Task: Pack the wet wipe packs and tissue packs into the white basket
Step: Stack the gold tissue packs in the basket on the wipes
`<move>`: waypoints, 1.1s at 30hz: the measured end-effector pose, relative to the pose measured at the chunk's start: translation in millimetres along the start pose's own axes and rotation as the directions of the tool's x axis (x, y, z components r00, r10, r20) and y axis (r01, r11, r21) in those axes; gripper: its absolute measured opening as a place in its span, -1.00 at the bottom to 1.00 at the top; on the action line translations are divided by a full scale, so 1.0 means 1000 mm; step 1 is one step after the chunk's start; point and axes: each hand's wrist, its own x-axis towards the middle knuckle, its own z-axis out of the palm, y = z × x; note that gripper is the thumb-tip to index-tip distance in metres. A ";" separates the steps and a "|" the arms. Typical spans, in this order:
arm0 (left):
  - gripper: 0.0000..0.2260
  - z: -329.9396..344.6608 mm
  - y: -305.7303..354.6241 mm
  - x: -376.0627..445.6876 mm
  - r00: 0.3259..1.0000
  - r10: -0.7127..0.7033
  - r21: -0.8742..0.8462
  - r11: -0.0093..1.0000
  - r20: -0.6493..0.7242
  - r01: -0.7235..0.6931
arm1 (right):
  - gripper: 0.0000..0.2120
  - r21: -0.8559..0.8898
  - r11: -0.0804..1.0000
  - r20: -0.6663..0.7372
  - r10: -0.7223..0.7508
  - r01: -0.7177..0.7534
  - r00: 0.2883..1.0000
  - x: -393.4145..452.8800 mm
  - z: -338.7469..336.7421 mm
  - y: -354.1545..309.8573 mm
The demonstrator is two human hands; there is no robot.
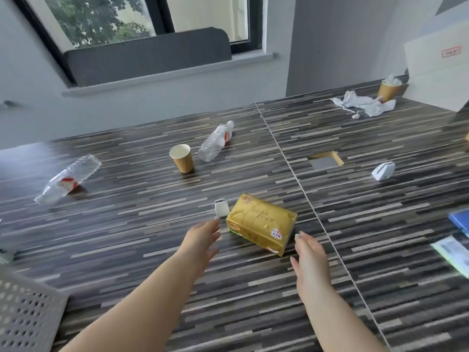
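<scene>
A gold tissue pack (261,222) lies on the striped table (380,237) in front of me. My left hand (203,237) is just left of it, fingers apart, holding nothing. My right hand (308,252) is just right of its near corner, also open and empty. Neither hand touches the pack. The corner of the white perforated basket (25,311) shows at the lower left. A pale green pack (454,252) and a blue one (460,219) are cut off at the right edge.
A small white box (221,207) stands behind the tissue pack. Two plastic bottles (68,177) (215,141) lie on the table, with a paper cup (182,158) between them. A white device (383,170), a cable hole (325,161), crumpled paper (365,104) and another cup (388,90) are further right.
</scene>
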 end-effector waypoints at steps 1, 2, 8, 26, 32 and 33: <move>-0.88 0.007 0.002 0.016 1.000 0.014 0.067 0.998 0.016 -0.015 | -0.64 -0.028 1.000 0.006 0.001 0.000 1.000 0.015 0.004 0.000; -0.88 0.011 0.004 0.025 0.999 0.037 0.129 0.991 0.024 -0.040 | -0.66 -0.049 0.999 0.020 -0.011 0.012 1.000 0.023 0.006 0.000; -0.56 0.027 0.011 0.080 0.998 0.063 0.391 0.918 0.020 -0.066 | -0.65 -0.186 0.982 0.052 0.001 0.009 0.999 0.069 0.017 0.017; -0.68 0.005 -0.020 0.038 0.992 0.124 0.290 0.949 0.025 -0.126 | -0.48 -0.247 0.958 0.100 -0.122 0.144 0.987 0.021 0.030 0.026; -0.46 -0.042 -0.028 -0.023 0.996 0.058 0.113 0.991 0.061 -0.065 | -0.52 -0.279 0.936 0.216 -0.158 0.216 0.964 -0.040 0.029 0.027; -0.44 -0.050 -0.029 -0.031 0.995 0.063 0.105 0.992 0.078 -0.071 | -0.55 -0.276 0.936 0.239 -0.152 0.218 0.959 -0.049 0.030 0.028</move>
